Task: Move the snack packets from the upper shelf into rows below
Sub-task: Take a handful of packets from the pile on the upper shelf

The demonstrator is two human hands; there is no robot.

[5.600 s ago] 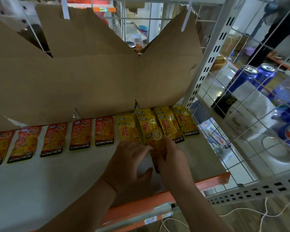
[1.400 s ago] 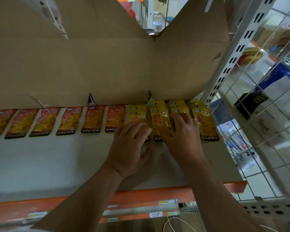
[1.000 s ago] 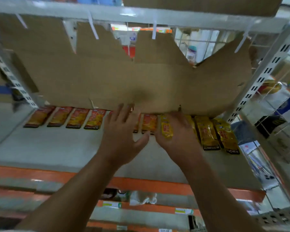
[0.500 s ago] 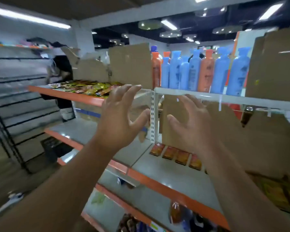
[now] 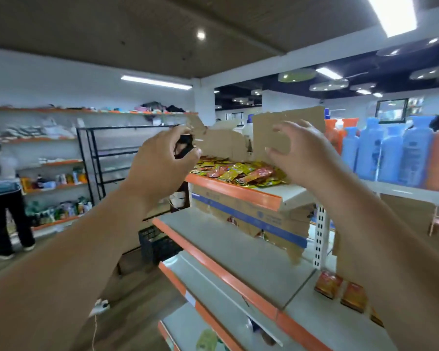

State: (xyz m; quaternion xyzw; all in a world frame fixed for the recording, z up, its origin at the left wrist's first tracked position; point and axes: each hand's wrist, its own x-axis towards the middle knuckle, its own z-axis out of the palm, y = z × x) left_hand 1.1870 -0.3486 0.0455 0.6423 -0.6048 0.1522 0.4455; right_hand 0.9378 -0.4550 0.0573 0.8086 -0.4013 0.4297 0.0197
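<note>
Fingers (image 5: 293,127) half-curled, empty; glossy crinkled snack packets (image 5: 241,172) heaped, upper shelf (image 5: 238,191).

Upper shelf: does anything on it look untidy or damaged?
Yes. The snack packets lie in a loose, jumbled heap on the upper shelf, not in rows, and the cardboard behind them has torn, ragged edges.

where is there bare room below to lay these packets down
Bare: the grey shelf in front of the cardboard box, and the board left of the red packets. Crowded: the top shelf under the packet pile.
</note>
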